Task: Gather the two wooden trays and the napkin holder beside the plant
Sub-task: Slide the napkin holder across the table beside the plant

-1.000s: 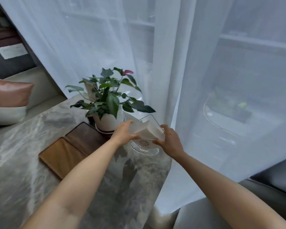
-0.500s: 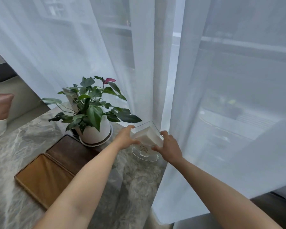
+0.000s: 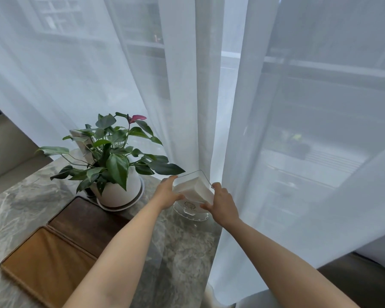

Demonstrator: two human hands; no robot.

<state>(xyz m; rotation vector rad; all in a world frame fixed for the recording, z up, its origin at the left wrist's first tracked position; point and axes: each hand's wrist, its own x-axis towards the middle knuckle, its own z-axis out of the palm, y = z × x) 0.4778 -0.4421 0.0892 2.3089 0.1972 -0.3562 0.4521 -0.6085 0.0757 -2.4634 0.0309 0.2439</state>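
Head view: clear napkin holder (image 3: 192, 192) (white napkins, round base) between both hands' clasping fingers (image 3: 217, 187).

Sheer white curtains (image 3: 187, 85) hang in long folds across a wide window (image 3: 320, 107), letting in soft, even daylight. Through the fabric, blurred building fronts and a horizontal rail show outside. In front stands a table with a grey-green marble top (image 3: 27, 196), veined in white; its far edge meets the curtain. At the left edge, a beige upholstered seat (image 3: 9, 147) sits beyond the table. At the lower right, a dark cushioned surface (image 3: 365, 283) shows under the curtain hem.
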